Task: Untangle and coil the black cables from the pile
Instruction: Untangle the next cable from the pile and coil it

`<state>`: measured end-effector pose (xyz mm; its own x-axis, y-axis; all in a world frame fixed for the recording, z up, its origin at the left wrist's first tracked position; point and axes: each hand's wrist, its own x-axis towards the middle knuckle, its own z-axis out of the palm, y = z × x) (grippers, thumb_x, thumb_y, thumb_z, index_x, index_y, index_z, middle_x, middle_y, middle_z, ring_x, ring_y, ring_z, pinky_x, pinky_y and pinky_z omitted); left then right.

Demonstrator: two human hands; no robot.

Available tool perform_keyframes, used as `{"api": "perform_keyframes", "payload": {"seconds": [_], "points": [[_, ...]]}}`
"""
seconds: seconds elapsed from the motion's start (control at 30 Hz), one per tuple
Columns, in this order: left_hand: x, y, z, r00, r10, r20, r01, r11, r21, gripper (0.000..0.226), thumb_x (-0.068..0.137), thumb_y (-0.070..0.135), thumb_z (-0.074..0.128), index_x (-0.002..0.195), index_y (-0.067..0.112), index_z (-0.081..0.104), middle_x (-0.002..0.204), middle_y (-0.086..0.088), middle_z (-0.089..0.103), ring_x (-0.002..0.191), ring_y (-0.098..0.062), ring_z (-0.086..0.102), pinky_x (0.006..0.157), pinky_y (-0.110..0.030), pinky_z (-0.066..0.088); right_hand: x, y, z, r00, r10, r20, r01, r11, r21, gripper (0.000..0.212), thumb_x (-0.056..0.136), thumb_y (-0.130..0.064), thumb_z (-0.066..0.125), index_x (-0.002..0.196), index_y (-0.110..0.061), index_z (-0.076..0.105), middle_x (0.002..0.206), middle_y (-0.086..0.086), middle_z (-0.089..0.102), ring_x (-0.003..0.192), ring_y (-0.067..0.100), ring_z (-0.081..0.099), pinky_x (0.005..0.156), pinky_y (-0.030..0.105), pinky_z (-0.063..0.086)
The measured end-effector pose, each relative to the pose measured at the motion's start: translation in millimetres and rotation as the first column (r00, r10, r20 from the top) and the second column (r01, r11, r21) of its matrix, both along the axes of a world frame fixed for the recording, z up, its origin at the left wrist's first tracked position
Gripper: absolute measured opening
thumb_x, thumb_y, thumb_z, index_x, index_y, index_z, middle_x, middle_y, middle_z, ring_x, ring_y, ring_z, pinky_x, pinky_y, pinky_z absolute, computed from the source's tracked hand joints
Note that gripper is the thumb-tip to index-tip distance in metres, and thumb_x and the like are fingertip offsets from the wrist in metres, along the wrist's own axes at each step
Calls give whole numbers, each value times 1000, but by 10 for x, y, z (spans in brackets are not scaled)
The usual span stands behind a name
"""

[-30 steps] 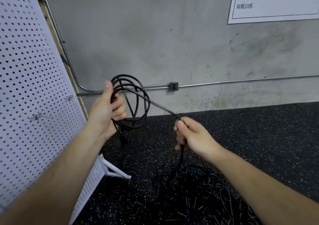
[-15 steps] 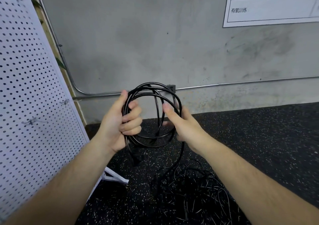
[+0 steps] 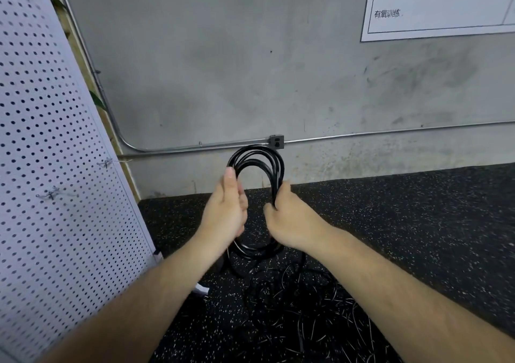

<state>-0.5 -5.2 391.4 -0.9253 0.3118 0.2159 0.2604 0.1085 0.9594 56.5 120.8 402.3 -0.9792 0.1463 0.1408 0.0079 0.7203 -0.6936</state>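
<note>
A coil of glossy black cable (image 3: 259, 155) stood upright as a narrow oval of several loops, held in the air in front of the grey concrete wall (image 3: 223, 70). The left hand (image 3: 225, 215) gripped the coil's left side, its thumb lying straight up along the strands. The right hand (image 3: 292, 223) was clamped round the right side with its fingers curled over the bundle. The coil's lower bend hung below both hands. A strand seemed to trail from it down to the tangled pile of thin black cables (image 3: 306, 304), though dark cable against the black speckled rubber floor (image 3: 418, 223) made that hard to confirm. The pile lay on the floor beneath the forearms. A white perforated pegboard (image 3: 55, 167) leaned at the left, and a metal conduit (image 3: 362, 134) ran along the wall.
</note>
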Motion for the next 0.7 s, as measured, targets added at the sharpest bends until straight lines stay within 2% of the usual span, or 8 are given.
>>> {"api": "perform_keyframes", "payload": {"seconds": [0.17,0.23,0.3,0.37,0.4,0.43,0.47,0.7], "points": [[73,121,-187,993,36,-109,-48,993,-110,31,111,32,31,122,14,54,106,11,65,104,9,61,82,1,39,7,-102,-17,999,51,-3,-50,988,145,29,104,-29,42,121,-5,39,100,13,67,88,28,68,79,45,56],[127,112,-195,993,-16,-116,0,991,-136,34,111,34,32,132,16,51,114,7,66,114,2,61,97,-11,43,17,-54,-22,997,78,22,-80,985,153,30,104,-29,44,119,-5,40,102,14,66,89,28,68,79,44,56],[172,98,-194,995,-70,-71,57,985,-165,34,110,40,31,134,23,47,112,-6,66,117,-27,63,106,-38,47,46,-20,-64,987,142,78,-154,968,195,26,103,-22,45,120,-3,40,103,16,65,89,28,67,77,41,55],[262,99,-144,996,-92,12,93,982,-166,27,109,44,33,125,27,47,100,-6,62,98,-46,61,93,-58,51,64,18,-108,982,164,92,-176,972,153,24,103,-19,44,121,-5,40,104,15,64,90,27,66,78,41,55],[274,100,-106,992,-102,80,110,989,-99,27,107,48,37,119,25,47,103,15,31,75,-45,63,74,-55,56,54,47,-121,987,147,68,-154,983,101,24,103,-21,44,122,-7,40,103,12,65,90,25,67,79,41,55],[253,103,-71,980,-124,154,127,992,-9,37,102,55,41,112,21,46,64,17,39,51,-34,56,52,-43,52,30,89,-126,992,116,42,-118,992,42,25,103,-23,44,123,-9,41,101,8,65,87,20,66,76,37,54],[215,106,-43,965,-160,209,148,986,71,50,96,65,43,107,16,45,65,11,38,43,-21,43,42,-31,39,0,134,-124,996,81,25,-81,997,-14,25,103,-23,43,124,-9,42,97,4,64,82,16,64,70,32,52],[45,-156,158,851,-465,244,350,848,397,65,91,65,51,115,5,57,77,-3,52,57,-16,40,55,-32,42,-34,288,-93,1000,23,-13,-24,999,-37,13,102,-17,40,114,-13,43,85,4,59,70,17,59,63,34,44]]}}
